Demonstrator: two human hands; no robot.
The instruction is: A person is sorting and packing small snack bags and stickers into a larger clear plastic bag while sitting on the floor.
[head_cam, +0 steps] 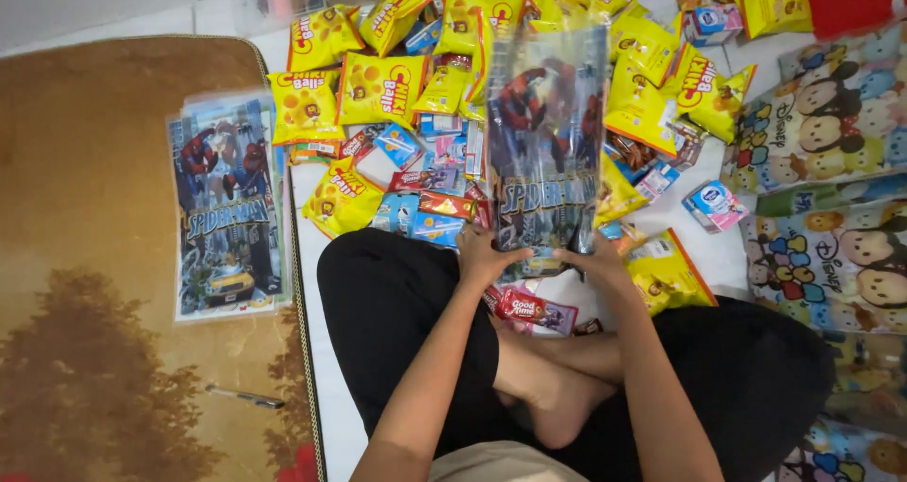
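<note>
I sit cross-legged on a white floor. Both hands hold up a clear plastic bag (546, 142) printed with a red-and-blue superhero figure. My left hand (484, 255) grips its lower left edge. My right hand (597, 260) grips its lower right edge. The bag stands upright in front of a heap of yellow snack packets (383, 87) and small drink cartons (430, 175). A red biscuit packet (534, 309) lies just below my hands, by my feet.
A stack of the same printed bags (230, 203) lies on a brown rug (85, 255) at the left, with a pen (244, 397) near it. Cartoon-printed bags (831, 142) lie at the right. A red object (850, 0) is at top right.
</note>
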